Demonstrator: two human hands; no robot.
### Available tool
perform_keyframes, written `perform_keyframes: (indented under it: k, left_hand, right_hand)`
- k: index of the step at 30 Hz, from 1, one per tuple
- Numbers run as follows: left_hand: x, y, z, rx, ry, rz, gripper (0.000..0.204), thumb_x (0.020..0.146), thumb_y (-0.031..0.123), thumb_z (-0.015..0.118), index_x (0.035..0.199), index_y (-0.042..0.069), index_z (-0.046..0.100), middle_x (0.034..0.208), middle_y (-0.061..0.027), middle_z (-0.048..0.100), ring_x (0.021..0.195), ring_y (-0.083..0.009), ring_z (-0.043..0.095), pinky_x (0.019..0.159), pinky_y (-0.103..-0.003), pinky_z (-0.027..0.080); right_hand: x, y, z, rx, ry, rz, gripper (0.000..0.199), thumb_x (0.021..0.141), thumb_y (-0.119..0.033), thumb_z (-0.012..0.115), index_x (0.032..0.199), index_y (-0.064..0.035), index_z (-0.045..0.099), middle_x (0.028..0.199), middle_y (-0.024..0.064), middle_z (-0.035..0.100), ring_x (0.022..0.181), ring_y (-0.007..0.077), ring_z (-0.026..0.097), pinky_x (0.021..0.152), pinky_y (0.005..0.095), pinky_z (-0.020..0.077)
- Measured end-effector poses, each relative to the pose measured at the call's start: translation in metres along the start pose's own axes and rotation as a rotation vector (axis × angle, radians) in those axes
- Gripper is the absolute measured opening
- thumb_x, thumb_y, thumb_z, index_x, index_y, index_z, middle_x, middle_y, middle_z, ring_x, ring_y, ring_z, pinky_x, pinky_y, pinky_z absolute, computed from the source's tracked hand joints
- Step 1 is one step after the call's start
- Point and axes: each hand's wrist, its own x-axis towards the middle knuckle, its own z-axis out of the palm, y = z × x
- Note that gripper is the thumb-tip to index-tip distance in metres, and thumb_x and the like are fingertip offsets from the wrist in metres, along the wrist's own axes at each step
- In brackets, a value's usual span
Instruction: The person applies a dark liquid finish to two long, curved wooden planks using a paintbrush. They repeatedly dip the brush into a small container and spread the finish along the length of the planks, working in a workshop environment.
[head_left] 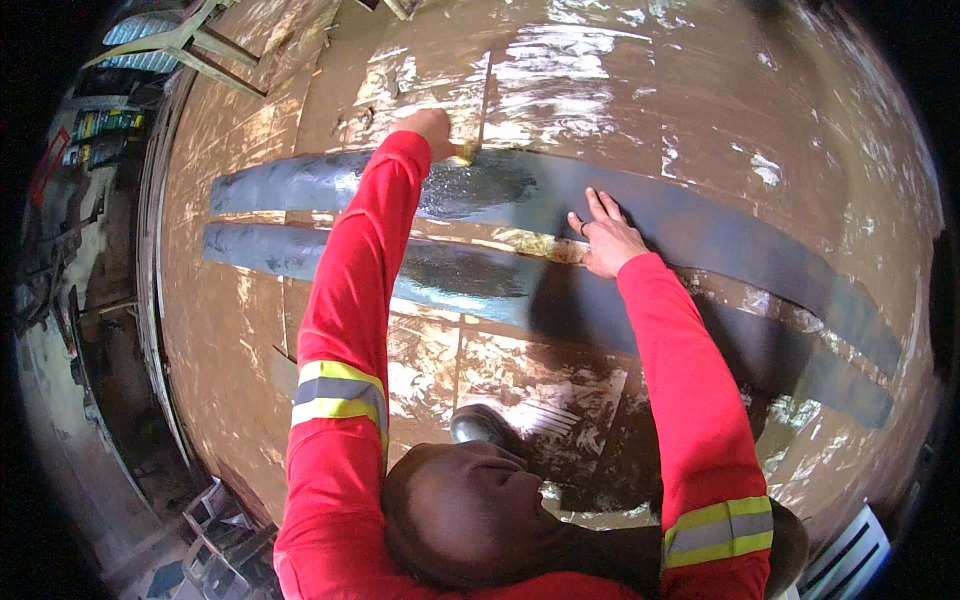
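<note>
Two long dark grey strips (700, 213) lie roughly side by side across a brown, smeared surface, with a narrow gap between them. Their left and middle parts look glossy and wet, while the right parts are matt. At the far edge of the farther strip, my left hand (428, 130) is closed on a small tool (465, 154). Only its yellowish tip shows, touching or just over the strip, and its kind is hidden by the hand. My right hand (610, 242) rests with fingers apart on the farther strip, right of the wet part. The nearer strip (470, 280) lies partly in shadow.
The brown surface (720, 120) has white smears and straight seams. A pale chair or frame (215, 55) stands at the far left. Cluttered shelves (100, 135) line the left side. A white slatted plastic piece (850, 555) is at the near right, and a dark rounded shape (484, 425) sits before me.
</note>
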Motion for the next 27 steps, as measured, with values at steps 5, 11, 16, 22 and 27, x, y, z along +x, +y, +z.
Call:
perform_keyframes:
  k: [5,11,16,22,27]
  left_hand:
    - [0.002,0.043,0.007,-0.268,-0.04,0.126,0.041,0.068,0.042,0.072,0.087,0.005,0.07,0.086,-0.0188,0.068,0.082,-0.0317,0.066,0.075,-0.039,0.051]
    - [-0.013,0.01,0.0,0.26,0.093,-0.261,0.048,0.069,0.048,0.07,0.094,0.007,0.07,0.096,-0.0149,0.069,0.092,-0.031,0.067,0.078,-0.041,0.053]
    - [-0.015,0.075,0.003,0.196,0.033,-0.114,0.04,0.074,0.038,0.068,0.094,0.003,0.068,0.092,-0.0169,0.068,0.087,-0.0309,0.067,0.073,-0.041,0.054]
    - [-0.029,0.066,0.001,-0.215,-0.027,0.108,0.04,0.072,0.045,0.067,0.086,0.008,0.07,0.088,-0.0186,0.068,0.084,-0.0331,0.066,0.076,-0.044,0.052]
    - [-0.084,-0.029,0.039,0.061,0.187,-0.322,0.036,0.073,0.042,0.063,0.085,0.009,0.07,0.088,-0.0171,0.067,0.08,-0.0341,0.065,0.073,-0.044,0.052]
  right_hand:
    - [0.002,0.002,-0.002,-0.04,-0.051,0.016,0.059,0.073,-0.012,0.059,0.131,-0.022,0.051,0.153,0.0131,0.013,0.141,0.0321,0.015,0.107,0.0496,0.0331]
    - [-0.001,0.002,0.005,0.027,0.072,-0.02,0.05,0.072,-0.011,0.06,0.122,-0.0157,0.06,0.153,0.0129,0.014,0.14,0.0314,0.016,0.105,0.0492,0.0358]
    - [-0.001,0.007,0.005,-0.065,0.01,0.013,0.045,0.071,-0.011,0.063,0.116,-0.0153,0.063,0.152,0.0127,0.016,0.14,0.0311,0.017,0.105,0.0495,0.0354]
    - [-0.003,0.008,0.006,-0.047,0.04,0.004,0.052,0.073,-0.013,0.063,0.124,-0.0205,0.058,0.152,0.013,0.016,0.14,0.0299,0.017,0.107,0.0472,0.0339]
    - [-0.002,-0.011,-0.001,-0.06,0.049,-0.048,0.057,0.078,-0.016,0.061,0.133,-0.0236,0.049,0.152,0.0155,0.017,0.139,0.0317,0.019,0.108,0.0436,0.0316]
